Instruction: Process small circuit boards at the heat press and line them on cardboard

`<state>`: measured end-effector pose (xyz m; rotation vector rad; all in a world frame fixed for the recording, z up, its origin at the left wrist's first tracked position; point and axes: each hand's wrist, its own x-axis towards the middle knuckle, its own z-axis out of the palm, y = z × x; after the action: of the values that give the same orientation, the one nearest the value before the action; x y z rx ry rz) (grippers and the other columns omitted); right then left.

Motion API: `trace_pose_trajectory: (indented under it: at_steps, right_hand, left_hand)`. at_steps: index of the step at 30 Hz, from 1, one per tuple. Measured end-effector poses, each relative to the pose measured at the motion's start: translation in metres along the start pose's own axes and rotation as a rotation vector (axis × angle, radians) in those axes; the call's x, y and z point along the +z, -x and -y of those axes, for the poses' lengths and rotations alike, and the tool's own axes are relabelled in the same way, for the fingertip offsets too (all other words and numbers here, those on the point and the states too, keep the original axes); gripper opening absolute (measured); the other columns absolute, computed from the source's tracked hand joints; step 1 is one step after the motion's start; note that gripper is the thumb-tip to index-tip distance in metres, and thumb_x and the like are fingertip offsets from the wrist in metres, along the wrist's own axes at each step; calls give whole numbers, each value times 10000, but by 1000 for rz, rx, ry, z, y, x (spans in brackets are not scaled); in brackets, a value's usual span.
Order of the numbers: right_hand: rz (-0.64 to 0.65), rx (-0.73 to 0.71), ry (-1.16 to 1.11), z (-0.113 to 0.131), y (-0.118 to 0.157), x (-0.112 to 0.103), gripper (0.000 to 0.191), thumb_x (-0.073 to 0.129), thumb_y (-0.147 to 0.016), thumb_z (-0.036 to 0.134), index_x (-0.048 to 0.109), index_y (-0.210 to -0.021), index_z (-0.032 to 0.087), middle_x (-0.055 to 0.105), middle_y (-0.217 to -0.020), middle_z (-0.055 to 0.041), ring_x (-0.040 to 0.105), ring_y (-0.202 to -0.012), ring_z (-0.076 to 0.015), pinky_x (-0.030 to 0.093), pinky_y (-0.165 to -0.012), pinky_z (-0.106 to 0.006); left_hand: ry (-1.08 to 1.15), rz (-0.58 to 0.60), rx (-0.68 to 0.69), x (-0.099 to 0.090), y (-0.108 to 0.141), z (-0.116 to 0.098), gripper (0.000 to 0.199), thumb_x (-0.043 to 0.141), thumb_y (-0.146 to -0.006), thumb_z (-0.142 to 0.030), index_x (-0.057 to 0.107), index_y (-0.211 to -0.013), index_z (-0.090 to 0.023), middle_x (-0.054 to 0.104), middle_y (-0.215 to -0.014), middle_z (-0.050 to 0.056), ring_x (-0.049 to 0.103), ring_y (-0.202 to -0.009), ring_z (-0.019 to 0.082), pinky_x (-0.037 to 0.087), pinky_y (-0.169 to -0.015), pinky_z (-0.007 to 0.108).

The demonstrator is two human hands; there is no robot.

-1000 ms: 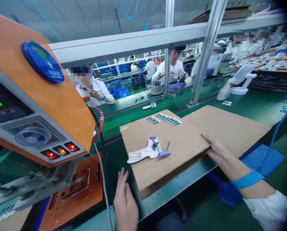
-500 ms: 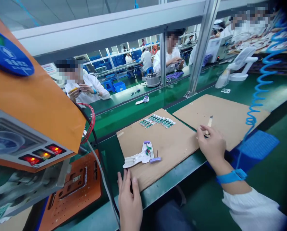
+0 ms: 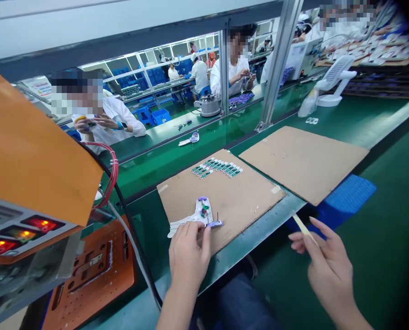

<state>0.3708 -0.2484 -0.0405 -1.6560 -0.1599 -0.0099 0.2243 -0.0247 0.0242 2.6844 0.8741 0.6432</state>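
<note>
On the near cardboard sheet (image 3: 237, 215) lies a white plastic housing half (image 3: 187, 219) with a handle, wires and a small green part inside. A purple piece (image 3: 214, 224) sits at its near side. My left hand (image 3: 189, 245) is closed at the housing's near edge, thumb beside the purple piece; the fingertips are partly hidden. Off the bench's front edge, my right hand (image 3: 328, 259) grips a slim knife (image 3: 302, 225) with a cream handle between thumb and fingers, the tip pointing away. Several small green circuit boards (image 3: 218, 167) lie in rows on the sheet's far part.
A second cardboard sheet (image 3: 303, 160) lies to the right, with a blue crate (image 3: 348, 197) below. Left stands an orange machine (image 3: 35, 151) with lit switches, cables and an orange plate (image 3: 94, 275). A white fan (image 3: 335, 82) stands behind. Co-workers sit across the bench.
My left hand has moved up from the sheet's edge onto the housing. My right hand has drawn back off the right cardboard toward me, still holding the knife. The view has shifted slightly.
</note>
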Motion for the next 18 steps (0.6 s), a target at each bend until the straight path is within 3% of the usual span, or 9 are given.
trace_pose_trajectory:
  at_steps: [3, 7, 13, 18]
  right_hand:
    - [42, 207, -130, -4, 9, -8, 533, 695, -822, 508, 597, -1304, 301, 727, -888, -42, 596, -676, -203, 523, -562, -320]
    - [109, 416, -306, 2, 10, -5, 412, 765, -771, 483, 722, -1065, 198, 711, -858, -73, 568, -654, -168, 480, -507, -257]
    - [217, 435, -436, 12, 19, 15, 249, 755, -798, 423, 705, -891, 197, 671, -825, -53, 564, -660, -157, 480, -543, -250]
    - [243, 459, -477, 8, 29, 22, 196, 726, -828, 375, 636, -849, 202, 499, -636, 24, 445, -556, -116, 401, -508, -229]
  left_hand:
    - [-163, 9, -12, 11, 4, -15, 248, 615, -909, -419, 622, -1060, -222, 704, -881, 33, 679, -838, 237, 487, -670, 323]
    - [-281, 46, -160, 27, 4, -36, 396, 637, -873, -530, 600, -1088, -199, 686, -1026, 69, 695, -840, 259, 465, -598, 319]
    - [-269, 54, -305, 34, -1, -47, 327, 566, -921, -499, 582, -1029, -191, 669, -1040, 78, 698, -811, 262, 440, -580, 325]
    - [-261, 15, -278, 35, 4, -43, 393, 627, -871, -535, 574, -1046, -187, 661, -1042, 83, 692, -817, 273, 457, -597, 334]
